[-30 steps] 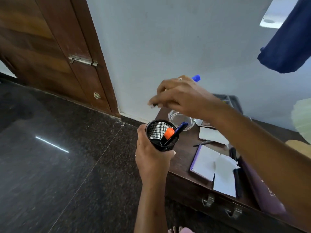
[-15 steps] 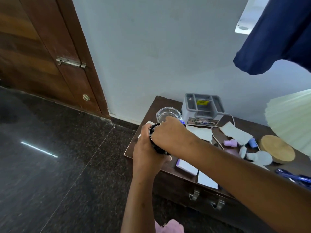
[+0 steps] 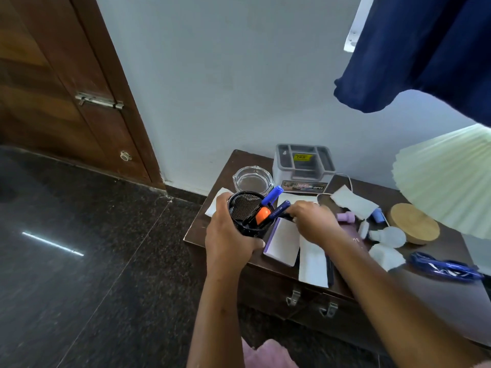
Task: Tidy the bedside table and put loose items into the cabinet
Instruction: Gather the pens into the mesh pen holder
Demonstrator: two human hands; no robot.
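Note:
My left hand [image 3: 228,235] grips a black mesh pen cup [image 3: 243,208] above the left front of the dark wooden bedside table [image 3: 198,232]. In the cup stand a bright blue-capped pen [image 3: 273,193], an orange-capped marker [image 3: 262,216] and a dark blue pen [image 3: 280,208] that leans over the rim. Just right of the cup, the fingers of my right hand [image 3: 312,221] pinch a dark pen [image 3: 284,216] close to the rim. A purple-edged notepad [image 3: 283,241], a white paper [image 3: 313,261] and a black pen [image 3: 330,269] lie under my right forearm.
At the back stand a glass ashtray [image 3: 252,180] and a grey organiser [image 3: 304,166]. To the right are a lilac bottle [image 3: 345,217], a bulb [image 3: 388,236], a wooden lamp base [image 3: 414,224] with a pleated shade [image 3: 446,176], and a blue cord [image 3: 446,269]. Drawer handles [image 3: 293,298] face me.
My right hand brought the blue-capped pen down into the cup, let it go, and moved to the cup's right side, where it now pinches a dark pen. The cup came lower.

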